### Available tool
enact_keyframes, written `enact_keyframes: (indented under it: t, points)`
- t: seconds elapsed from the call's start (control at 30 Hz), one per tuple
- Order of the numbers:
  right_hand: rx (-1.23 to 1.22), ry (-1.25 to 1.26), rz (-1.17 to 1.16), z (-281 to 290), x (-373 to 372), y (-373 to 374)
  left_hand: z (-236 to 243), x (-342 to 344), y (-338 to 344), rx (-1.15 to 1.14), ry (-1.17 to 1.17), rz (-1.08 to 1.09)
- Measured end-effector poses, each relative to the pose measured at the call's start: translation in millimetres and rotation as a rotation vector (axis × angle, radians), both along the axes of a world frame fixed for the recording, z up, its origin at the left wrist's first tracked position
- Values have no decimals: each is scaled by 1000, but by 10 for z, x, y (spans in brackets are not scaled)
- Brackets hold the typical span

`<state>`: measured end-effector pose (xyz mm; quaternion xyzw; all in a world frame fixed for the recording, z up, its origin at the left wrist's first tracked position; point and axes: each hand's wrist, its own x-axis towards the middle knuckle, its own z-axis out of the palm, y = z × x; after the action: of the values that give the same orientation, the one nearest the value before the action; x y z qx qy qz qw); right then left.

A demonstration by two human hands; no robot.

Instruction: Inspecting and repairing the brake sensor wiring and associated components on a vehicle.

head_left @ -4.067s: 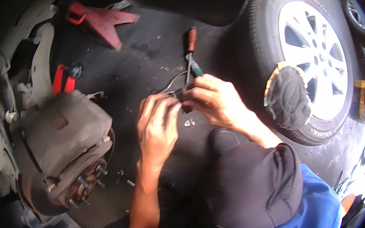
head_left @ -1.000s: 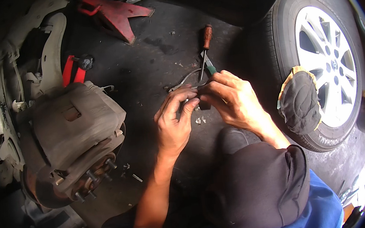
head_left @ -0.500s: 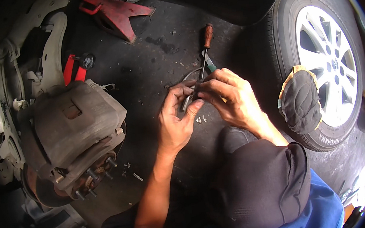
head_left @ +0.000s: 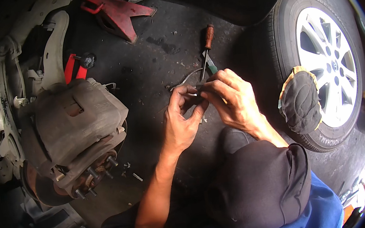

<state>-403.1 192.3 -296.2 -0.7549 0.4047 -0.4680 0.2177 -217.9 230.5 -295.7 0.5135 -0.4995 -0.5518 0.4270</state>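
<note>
My left hand (head_left: 179, 123) and my right hand (head_left: 234, 100) meet fingertip to fingertip above the floor. Thumb and fingers of both close round a small dark piece (head_left: 199, 87), mostly hidden, whose kind I cannot make out. Just beyond the fingers lies a screwdriver (head_left: 209, 37) with an orange-red handle, its shaft pointing toward my hands. Beside it is a flat-bladed tool with a green handle (head_left: 212, 68), partly covered by my right hand. A thin curved strip (head_left: 186, 77) rests on the floor past my left fingers.
At the left stands a brake caliper (head_left: 79, 113) over a rusty disc with wheel studs (head_left: 93, 173). A red jack stand (head_left: 118, 17) is at the far side. On the right a wheel (head_left: 333, 64) has a dark round pad (head_left: 300, 100) against it. A small metal pin (head_left: 137, 176) lies nearer.
My left hand has shifted slightly right and its fingers have closed nearer the right hand's. The shiny metal cylinder that showed between the left fingers is no longer visible.
</note>
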Motion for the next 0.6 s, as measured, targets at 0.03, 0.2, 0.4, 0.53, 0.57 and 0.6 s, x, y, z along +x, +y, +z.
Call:
enact_keyframes:
  t: [0.03,0.2,0.4,0.53,0.57,0.6]
  points:
    - [-1,2,0,3,-10,0,-21,18,4,27,6,-30]
    - [90,126,65,52,-82,-12,-2,27,27,81,62,-35]
    - [176,72,108,28,-135,-1,77,35,-57,-288,-368,15]
    - [170,92,86,-1,-143,-2,177,24,-84,-390,-555,7]
    - [163,91,74,-12,-131,11,173,52,-91,-444,-607,-8]
    - [156,90,63,-33,-121,22,167,70,-99,-444,-608,-9]
